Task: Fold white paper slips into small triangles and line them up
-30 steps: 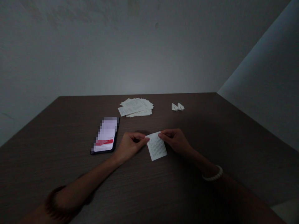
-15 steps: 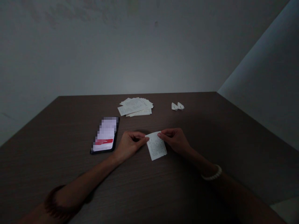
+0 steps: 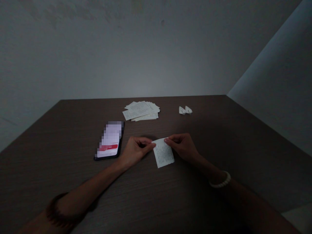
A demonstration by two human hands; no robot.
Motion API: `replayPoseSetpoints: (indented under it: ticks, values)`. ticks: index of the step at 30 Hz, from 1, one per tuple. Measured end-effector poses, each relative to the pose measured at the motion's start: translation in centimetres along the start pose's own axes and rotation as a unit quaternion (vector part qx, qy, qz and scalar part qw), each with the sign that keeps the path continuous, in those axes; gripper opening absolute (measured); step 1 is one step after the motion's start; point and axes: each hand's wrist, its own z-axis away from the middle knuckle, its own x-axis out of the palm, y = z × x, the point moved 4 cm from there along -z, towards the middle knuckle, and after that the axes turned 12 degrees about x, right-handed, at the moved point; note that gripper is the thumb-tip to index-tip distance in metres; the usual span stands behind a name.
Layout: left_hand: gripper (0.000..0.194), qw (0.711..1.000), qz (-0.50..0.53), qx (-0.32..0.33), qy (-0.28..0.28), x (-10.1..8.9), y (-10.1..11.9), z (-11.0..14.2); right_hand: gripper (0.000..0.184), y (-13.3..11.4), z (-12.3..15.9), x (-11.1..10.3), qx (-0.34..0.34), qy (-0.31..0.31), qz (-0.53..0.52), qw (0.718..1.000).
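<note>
A small printed paper slip (image 3: 163, 154) lies on the dark wooden table (image 3: 170, 201) in front of me. My left hand (image 3: 136, 150) pinches its top left corner with fingers closed. My right hand (image 3: 181, 145) pinches the top right corner, also closed. The top edge of the slip looks slightly lifted between the two pinches. A white bead bracelet (image 3: 220, 182) sits on my right wrist.
A phone (image 3: 110, 140) with a lit screen lies left of my left hand. A loose pile of paper slips (image 3: 141, 111) lies farther back at the centre. A small folded paper piece (image 3: 185, 110) rests to its right. Walls close in behind and right.
</note>
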Motion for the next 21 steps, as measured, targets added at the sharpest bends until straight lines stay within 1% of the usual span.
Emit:
replayPoseSetpoints:
  ticks: [7, 12, 21]
  values:
    - [0.02, 1.0, 0.007, -0.002, 0.003, 0.08, 0.03, -0.1, 0.021, -0.19, 0.08, -0.03, 0.0, 0.035, 0.012, 0.999]
    - [0.021, 1.0, 0.003, -0.008, 0.004, 0.08, -0.17, -0.14, 0.022, -0.32, 0.17, -0.04, -0.01, 0.031, 0.013, 0.999]
    - [0.018, 1.0, 0.024, -0.011, 0.008, 0.04, 0.04, -0.09, 0.02, -0.4, 0.1, 0.0, -0.013, 0.03, 0.005, 0.999]
